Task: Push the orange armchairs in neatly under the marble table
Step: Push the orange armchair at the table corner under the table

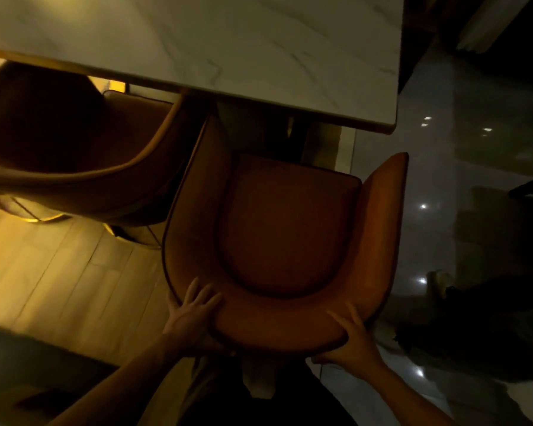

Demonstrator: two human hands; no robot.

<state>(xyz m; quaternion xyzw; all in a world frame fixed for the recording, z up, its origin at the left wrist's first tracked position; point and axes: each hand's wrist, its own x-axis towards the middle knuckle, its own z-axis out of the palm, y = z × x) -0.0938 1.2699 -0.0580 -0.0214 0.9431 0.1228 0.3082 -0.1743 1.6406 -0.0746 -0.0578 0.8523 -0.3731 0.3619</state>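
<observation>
One marble worktop (197, 41) fills the top of my view, its near edge running left to right with a slant, its corner at upper right. Two orange armchairs in sight. The near armchair (290, 229) sits straight ahead of me, between my body and the worktop; its front-to-back axis points at the worktop edge, skewed a bit to the right, and only the front of its seat is under the slab. Its right arm sticks out close to the worktop corner, so I judge the push has to go forward and slightly left to square it. The second armchair (74, 142) is to the left, just beside the first, turned at an angle and partly under the worktop too. Both hands grip the curved top of the near armchair's backrest: my left hand (194, 315) wrapped over its left end, my right hand (354, 336) over its right end, fingers on the inner face. Both sit about equally near. Floor: wood at left, glossy tile at right.
</observation>
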